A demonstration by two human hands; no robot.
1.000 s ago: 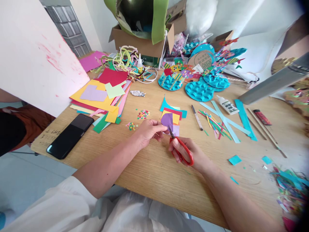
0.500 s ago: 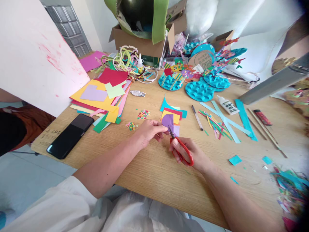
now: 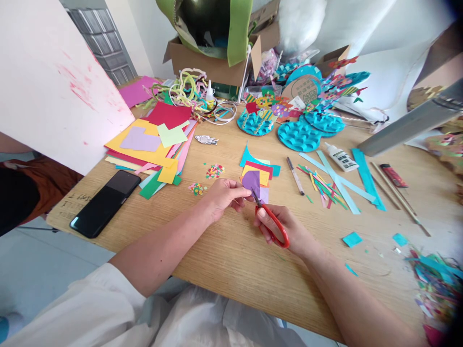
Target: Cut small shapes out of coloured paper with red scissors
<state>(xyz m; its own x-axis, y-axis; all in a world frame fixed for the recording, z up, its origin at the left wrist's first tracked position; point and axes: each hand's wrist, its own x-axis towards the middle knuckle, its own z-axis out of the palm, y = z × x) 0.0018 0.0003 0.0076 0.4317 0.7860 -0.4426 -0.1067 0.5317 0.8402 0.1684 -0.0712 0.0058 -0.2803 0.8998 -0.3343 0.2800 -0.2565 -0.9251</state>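
Between thumb and fingers, my left hand point(image 3: 229, 194) pinches a small piece of purple paper point(image 3: 252, 181) with a rounded edge. My right hand point(image 3: 280, 224) is closed round red-handled scissors point(image 3: 274, 222), whose blades point up and left and meet the purple paper near my left fingertips. Just behind lie paper scraps: a yellow piece point(image 3: 262, 175), a red piece point(image 3: 259, 167) and a teal piece point(image 3: 249, 158). Small confetti bits point(image 3: 214, 171) lie to the left of these.
A phone point(image 3: 105, 203) and stacked coloured paper point(image 3: 139, 144) are at the left. A pen point(image 3: 295, 176), thin paper strips point(image 3: 322, 185), a glue bottle point(image 3: 341, 157) and brushes point(image 3: 401, 198) lie right. Teal egg-carton crafts point(image 3: 299, 136) and a cardboard box point(image 3: 210, 62) stand behind.
The scissor handles have come closer together as my right fingers squeeze in. My left hand and the purple paper stay almost in the same spot.
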